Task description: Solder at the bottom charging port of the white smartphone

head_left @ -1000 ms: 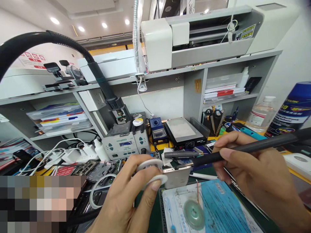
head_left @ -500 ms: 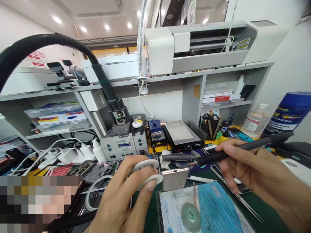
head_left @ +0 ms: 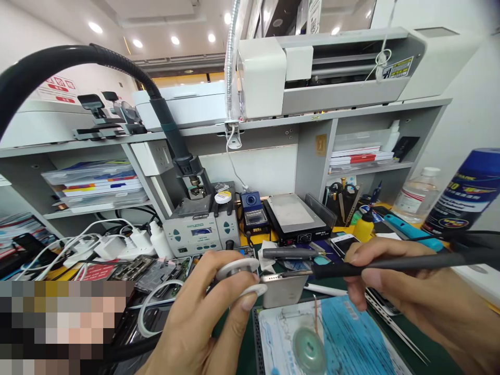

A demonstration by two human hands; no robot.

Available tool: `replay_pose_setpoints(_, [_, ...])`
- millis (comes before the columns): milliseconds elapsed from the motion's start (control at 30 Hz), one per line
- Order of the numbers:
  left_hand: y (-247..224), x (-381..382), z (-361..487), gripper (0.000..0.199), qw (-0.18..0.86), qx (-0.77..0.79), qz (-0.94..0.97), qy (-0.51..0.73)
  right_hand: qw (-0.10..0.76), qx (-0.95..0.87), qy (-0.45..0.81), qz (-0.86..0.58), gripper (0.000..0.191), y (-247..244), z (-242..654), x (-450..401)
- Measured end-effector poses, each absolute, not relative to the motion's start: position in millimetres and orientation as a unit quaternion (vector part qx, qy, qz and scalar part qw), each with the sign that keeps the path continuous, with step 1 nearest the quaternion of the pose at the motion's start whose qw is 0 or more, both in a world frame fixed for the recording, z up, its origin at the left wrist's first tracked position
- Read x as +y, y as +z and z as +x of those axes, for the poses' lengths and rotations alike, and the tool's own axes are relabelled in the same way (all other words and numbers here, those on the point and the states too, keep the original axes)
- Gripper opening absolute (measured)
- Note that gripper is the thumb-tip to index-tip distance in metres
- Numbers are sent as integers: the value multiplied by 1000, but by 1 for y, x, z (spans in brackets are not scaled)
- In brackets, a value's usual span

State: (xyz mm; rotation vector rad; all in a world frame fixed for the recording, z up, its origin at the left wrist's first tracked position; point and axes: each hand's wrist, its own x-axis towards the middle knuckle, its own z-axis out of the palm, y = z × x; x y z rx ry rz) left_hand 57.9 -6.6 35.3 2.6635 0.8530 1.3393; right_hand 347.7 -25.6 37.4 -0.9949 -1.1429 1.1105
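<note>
My left hand (head_left: 211,317) pinches a white spool (head_left: 237,268), its fingers wrapped round the two discs. Just right of the spool stands a silver phone (head_left: 284,291), its port edge facing up. A black-handled tool (head_left: 351,269) is gripped in my right hand (head_left: 414,286), and its thin metal tip lies along the top edge of the phone. What supports the phone is partly hidden behind my left fingers. Below the phone lies a blue and white pad (head_left: 347,333) with a round green disc (head_left: 308,350) on it.
A grey soldering station (head_left: 195,237) and a flat heating plate (head_left: 295,213) stand behind. Tweezers (head_left: 402,330) lie right of the pad. A blue can (head_left: 464,192) and a clear bottle (head_left: 417,195) are at the right. Circuit boards (head_left: 135,270) and cables lie left.
The tool in my right hand has turned flatter, and its tip has moved left onto the phone's port edge. The whole view has shifted slightly.
</note>
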Motion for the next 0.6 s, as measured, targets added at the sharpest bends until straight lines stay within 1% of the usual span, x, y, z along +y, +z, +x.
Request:
replay_pose_setpoints(167, [35,-7,57,31,17,274,863,424,589,-498,463,-436,8,37,346,-23])
replay_pose_setpoints(267, [35,-7,57,31,16,274,863,424,598,-494,467,-426,6,37,346,-25])
replay_pose_setpoints(400, [35,-7,59,30,18,277,861,425,588,-499,482,-417,3,36,346,-26])
replay_pose_setpoints(600, [33,-8,58,28,24,272,862,427,589,-515,477,-401,7,28,352,-21])
